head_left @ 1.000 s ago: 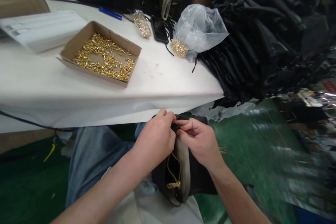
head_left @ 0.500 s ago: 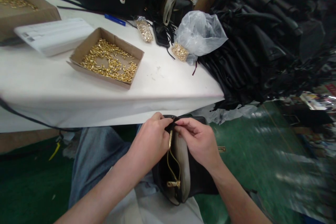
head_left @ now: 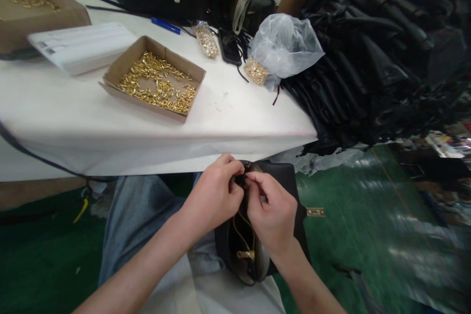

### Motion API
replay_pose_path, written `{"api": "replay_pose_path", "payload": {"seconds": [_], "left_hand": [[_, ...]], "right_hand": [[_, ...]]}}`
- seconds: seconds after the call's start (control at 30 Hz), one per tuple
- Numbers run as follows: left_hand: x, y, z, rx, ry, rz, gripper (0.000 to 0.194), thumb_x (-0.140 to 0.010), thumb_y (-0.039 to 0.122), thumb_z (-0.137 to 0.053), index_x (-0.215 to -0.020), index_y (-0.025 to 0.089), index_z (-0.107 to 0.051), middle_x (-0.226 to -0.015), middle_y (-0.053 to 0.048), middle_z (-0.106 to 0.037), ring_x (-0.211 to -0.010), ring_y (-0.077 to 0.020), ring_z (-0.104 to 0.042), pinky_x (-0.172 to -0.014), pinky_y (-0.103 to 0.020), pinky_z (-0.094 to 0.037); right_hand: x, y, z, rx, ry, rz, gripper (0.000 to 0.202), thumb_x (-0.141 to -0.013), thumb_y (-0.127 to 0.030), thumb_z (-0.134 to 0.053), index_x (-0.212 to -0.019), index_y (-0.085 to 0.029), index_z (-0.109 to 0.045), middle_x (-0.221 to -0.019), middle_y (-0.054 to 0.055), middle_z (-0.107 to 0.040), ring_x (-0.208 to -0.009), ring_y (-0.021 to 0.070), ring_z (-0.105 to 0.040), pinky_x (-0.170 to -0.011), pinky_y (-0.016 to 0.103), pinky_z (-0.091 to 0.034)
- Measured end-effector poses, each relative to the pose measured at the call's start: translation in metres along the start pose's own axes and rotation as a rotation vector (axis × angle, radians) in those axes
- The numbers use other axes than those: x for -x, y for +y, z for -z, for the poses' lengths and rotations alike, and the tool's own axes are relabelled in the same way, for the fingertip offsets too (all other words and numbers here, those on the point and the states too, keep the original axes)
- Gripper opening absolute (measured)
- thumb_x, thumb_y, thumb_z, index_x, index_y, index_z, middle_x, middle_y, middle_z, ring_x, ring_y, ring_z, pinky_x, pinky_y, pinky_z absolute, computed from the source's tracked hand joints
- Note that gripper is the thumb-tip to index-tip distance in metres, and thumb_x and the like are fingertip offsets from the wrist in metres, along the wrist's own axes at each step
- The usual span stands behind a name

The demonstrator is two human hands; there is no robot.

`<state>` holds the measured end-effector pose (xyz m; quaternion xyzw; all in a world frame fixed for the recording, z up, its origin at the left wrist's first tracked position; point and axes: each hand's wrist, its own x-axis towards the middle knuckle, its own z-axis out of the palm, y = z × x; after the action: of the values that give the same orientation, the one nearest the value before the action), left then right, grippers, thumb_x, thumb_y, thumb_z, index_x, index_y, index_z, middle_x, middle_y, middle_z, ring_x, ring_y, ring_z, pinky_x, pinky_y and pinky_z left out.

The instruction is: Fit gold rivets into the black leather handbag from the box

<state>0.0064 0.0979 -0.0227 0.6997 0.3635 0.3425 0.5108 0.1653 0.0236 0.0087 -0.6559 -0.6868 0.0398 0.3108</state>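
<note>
A black handbag (head_left: 302, 235) rests on my lap with its mouth open and its flap spread to the right. My left hand (head_left: 218, 187) is closed on a black strap end (head_left: 240, 179) at the bag's far edge. Pinched against the same spot, my right hand (head_left: 271, 206) meets it with thumb and forefinger; what lies between those fingertips is hidden. Inside the bag a gold zipper pull (head_left: 246, 254) shows near the close end. A gold clasp plate (head_left: 315, 212) sticks out from the flap.
On the white table (head_left: 235, 117) stands a cardboard tray (head_left: 147, 103) of small gold fittings. Behind it are a white box (head_left: 81, 46), a blue pen (head_left: 165, 26), a phone (head_left: 228, 46) and a plastic bag (head_left: 287, 41) of gold parts. Black bag pieces (head_left: 368, 59) are piled at right.
My right hand has turned and curled inward over the bag's opening, covering part of the gold zipper. My left hand stays at the far edge. The camera view has shifted slightly.
</note>
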Motion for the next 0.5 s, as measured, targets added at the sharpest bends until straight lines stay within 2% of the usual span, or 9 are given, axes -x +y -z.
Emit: {"api": "replay_pose_path", "payload": {"seconds": [0.07, 0.13, 0.23, 0.33, 0.4, 0.5], "left_hand": [[0.002, -0.004, 0.003, 0.088, -0.039, 0.002, 0.028, -0.084, -0.001, -0.055, -0.097, 0.02, -0.07, -0.102, -0.002, -0.068, -0.08, -0.0147, -0.063, -0.07, -0.027, -0.049], [0.004, -0.005, 0.008, 0.1, -0.103, -0.016, 0.034, -0.087, 0.001, -0.054, -0.104, 0.021, -0.075, -0.107, -0.003, -0.071, -0.087, -0.0157, -0.068, -0.076, -0.027, -0.053], [0.006, -0.002, 0.017, -0.104, -0.205, -0.033, 0.039, -0.088, 0.002, -0.052, -0.108, 0.024, -0.078, -0.114, -0.004, -0.071, -0.097, -0.0204, -0.071, -0.086, -0.032, -0.055], [0.005, 0.001, 0.026, -0.231, -0.266, 0.007, 0.025, -0.096, 0.012, -0.056, -0.108, 0.024, -0.074, -0.117, -0.005, -0.066, -0.088, -0.0204, -0.069, -0.083, -0.035, -0.056], [0.005, -0.002, 0.031, -0.155, -0.297, -0.002, 0.011, -0.101, 0.021, -0.061, -0.103, 0.023, -0.071, -0.117, -0.005, -0.064, -0.089, -0.0198, -0.069, -0.086, -0.035, -0.057], [0.004, -0.011, 0.039, 0.037, -0.337, -0.05, 0.008, -0.105, 0.025, -0.065, -0.101, 0.023, -0.072, -0.124, -0.005, -0.062, -0.109, -0.0201, -0.069, -0.102, -0.034, -0.055]], "right_hand": [[-0.002, 0.002, 0.002, -0.053, -0.052, 0.031, 0.024, -0.109, -0.009, -0.054, -0.109, -0.024, -0.073, -0.1, 0.006, -0.08, -0.092, 0.0217, -0.078, -0.086, 0.034, -0.063], [-0.004, 0.007, 0.007, -0.133, -0.152, 0.039, 0.023, -0.109, -0.009, -0.055, -0.107, -0.024, -0.072, -0.098, 0.005, -0.077, -0.089, 0.0203, -0.076, -0.084, 0.033, -0.061], [-0.005, 0.011, 0.01, -0.18, -0.228, 0.016, 0.021, -0.11, -0.011, -0.055, -0.107, -0.024, -0.071, -0.098, 0.004, -0.076, -0.089, 0.0198, -0.073, -0.084, 0.033, -0.059], [-0.003, 0.006, 0.008, -0.218, -0.249, -0.063, 0.02, -0.109, -0.013, -0.057, -0.109, -0.024, -0.073, -0.101, 0.004, -0.075, -0.091, 0.0196, -0.072, -0.081, 0.032, -0.057], [0.0, 0.001, 0.004, -0.29, -0.282, -0.147, 0.017, -0.108, -0.015, -0.06, -0.108, -0.024, -0.075, -0.101, 0.004, -0.075, -0.087, 0.0185, -0.071, -0.074, 0.029, -0.056], [0.005, -0.002, 0.001, -0.417, -0.292, -0.276, 0.014, -0.106, -0.019, -0.064, -0.107, -0.023, -0.077, -0.096, 0.003, -0.075, -0.077, 0.0165, -0.069, -0.064, 0.026, -0.054]]}}
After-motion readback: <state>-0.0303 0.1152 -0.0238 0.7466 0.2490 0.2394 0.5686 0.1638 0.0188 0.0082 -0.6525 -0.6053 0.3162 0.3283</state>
